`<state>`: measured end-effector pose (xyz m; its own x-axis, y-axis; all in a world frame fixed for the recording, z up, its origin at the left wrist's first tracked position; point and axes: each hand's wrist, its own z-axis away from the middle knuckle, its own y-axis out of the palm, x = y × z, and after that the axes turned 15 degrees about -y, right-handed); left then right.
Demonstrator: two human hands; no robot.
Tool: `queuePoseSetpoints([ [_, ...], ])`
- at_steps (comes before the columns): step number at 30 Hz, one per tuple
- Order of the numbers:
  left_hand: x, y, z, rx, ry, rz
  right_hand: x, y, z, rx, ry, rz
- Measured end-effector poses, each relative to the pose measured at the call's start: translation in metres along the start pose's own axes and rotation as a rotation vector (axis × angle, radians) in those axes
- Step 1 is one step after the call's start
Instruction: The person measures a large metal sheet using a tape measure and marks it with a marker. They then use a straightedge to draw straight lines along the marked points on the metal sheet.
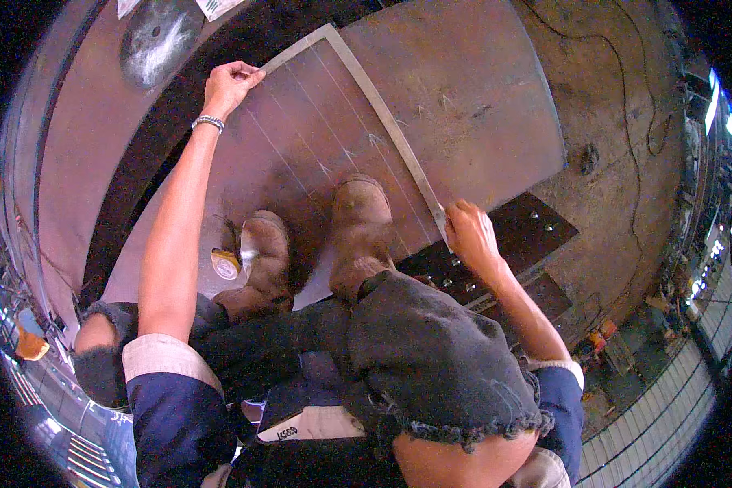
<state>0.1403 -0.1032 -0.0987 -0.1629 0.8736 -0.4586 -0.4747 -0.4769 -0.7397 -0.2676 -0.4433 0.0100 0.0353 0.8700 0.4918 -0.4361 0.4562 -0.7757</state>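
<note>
Grey, metallic-looking square [382,109] seems light, stiff, perhaps slick; best held near both ends, where left grip [231,86] pinches one, right grip [468,232] the other.

Brown metal plate [480,98], scribed with pale lines, beneath you. Upon it: your right boot [362,211] near centre; your left boot [266,244] at 9 o'clock; an L-shaped square [380,114], corner at 12 o'clock. The floor [618,183], at 2 o'clock, bears a dark cable [624,73].
</note>
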Motion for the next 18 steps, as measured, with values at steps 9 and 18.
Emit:
queuePoseSetpoints([
  [9,-0.011,0.008,0.003,-0.001,0.006,-0.04,-0.058,0.056,0.124,0.102,0.331,0.083],
  [18,0.009,0.001,0.0,0.125,-0.016,0.066,-0.006,0.099,0.088,-0.743,0.83,-1.038],
])
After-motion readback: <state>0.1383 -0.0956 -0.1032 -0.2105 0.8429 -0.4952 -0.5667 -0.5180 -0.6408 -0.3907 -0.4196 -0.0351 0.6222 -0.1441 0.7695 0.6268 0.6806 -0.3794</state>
